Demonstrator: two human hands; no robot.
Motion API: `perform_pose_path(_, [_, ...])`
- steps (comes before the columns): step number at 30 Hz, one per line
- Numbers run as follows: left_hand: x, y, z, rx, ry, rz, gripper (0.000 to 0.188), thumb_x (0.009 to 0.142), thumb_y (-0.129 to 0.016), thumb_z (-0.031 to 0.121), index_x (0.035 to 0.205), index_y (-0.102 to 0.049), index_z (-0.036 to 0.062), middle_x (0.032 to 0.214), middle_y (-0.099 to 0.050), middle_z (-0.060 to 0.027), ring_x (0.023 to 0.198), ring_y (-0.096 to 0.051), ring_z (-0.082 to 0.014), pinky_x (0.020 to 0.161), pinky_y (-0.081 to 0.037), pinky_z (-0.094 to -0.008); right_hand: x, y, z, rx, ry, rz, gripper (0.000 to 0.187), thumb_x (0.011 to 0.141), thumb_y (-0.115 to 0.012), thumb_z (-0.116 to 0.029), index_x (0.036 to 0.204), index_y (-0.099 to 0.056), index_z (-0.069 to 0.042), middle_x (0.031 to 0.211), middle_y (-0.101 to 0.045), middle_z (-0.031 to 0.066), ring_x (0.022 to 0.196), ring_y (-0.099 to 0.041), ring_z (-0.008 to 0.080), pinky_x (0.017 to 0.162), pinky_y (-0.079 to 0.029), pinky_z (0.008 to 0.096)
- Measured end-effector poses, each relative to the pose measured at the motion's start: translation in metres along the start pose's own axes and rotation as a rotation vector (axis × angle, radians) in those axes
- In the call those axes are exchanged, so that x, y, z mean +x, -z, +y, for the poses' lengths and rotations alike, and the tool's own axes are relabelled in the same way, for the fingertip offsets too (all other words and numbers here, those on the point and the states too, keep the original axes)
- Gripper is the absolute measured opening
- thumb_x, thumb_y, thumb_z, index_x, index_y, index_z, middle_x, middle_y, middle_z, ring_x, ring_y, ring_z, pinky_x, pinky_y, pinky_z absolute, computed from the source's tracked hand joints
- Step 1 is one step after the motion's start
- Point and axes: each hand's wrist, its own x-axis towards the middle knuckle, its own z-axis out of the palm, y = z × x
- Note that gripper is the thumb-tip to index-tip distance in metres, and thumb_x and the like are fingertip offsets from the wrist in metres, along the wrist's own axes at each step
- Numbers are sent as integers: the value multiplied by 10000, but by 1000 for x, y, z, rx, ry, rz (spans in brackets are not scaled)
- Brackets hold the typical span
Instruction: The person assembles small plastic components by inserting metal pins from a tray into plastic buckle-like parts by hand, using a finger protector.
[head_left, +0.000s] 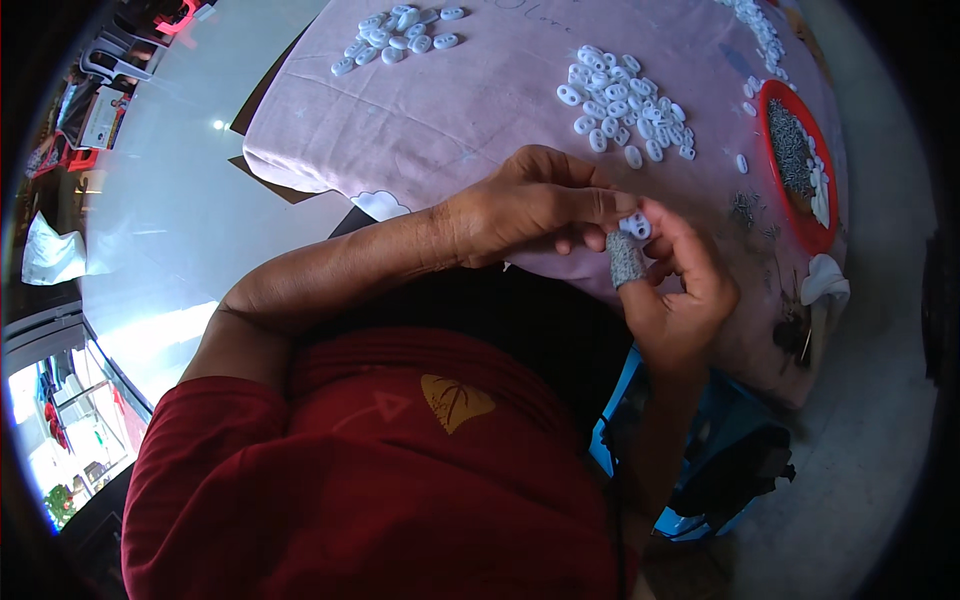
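Observation:
Close together over the near edge of the cloth, both my hands pinch one small white oval plastic piece with two holes (637,227). My left hand (540,205) reaches across from the left, its thumb and fingertips on the piece's left side. A grey wrapping (625,260) covers the thumb of my right hand (685,285), which grips the same piece from the right. Whether a smaller part is also between the fingers, I cannot tell. Beyond the hands lies a pile of similar white pieces (615,100), and a smaller pile (395,35) sits farther left.
On the right, a red tray (820,235) contains many small grey metal parts (790,145) and some white pieces. Loose metal bits (745,208) lie beside it on the pink cloth (470,110). More white pieces (755,30) are at the far right. A blue-and-black object (715,470) stands below the table edge.

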Motion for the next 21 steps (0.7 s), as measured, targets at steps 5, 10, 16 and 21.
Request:
perform_pose_path(5, [0,1,-4,168,-121,-16,190,941,-647,227,942,-697,43,760,-642,7,671,-568,-32,588,-467,-191,4,1,-5,-109,89,-34,381,708,-712,15,1085,-661,-8,859,-638,111,733,-635,248,606,-517,331])
perform_pose_path(10, [0,-3,-12,101,-213,62,189,946,-640,211,925,-699,33,773,-644,23,692,-560,-18,605,-462,-192,6,-1,-6,-253,116,-75,418,720,-708,-10,1130,-630,4,883,-632,132,799,-625,308,705,-520,401])
perform_pose_path(16, [1,-2,-14,78,-244,53,173,944,-642,192,952,-703,31,809,-661,10,722,-573,-27,643,-473,-198,14,4,-7,-349,187,-113,379,756,-709,-77,1115,-622,5,836,-603,138,778,-606,324,683,-503,425])
perform_pose_path(21, [4,-1,-18,122,-311,49,139,942,-641,163,936,-704,38,817,-665,14,742,-578,-31,665,-480,-202,20,4,-12,-405,176,-229,258,763,-692,-65,991,-599,14,791,-574,144,753,-605,333,652,-494,434])
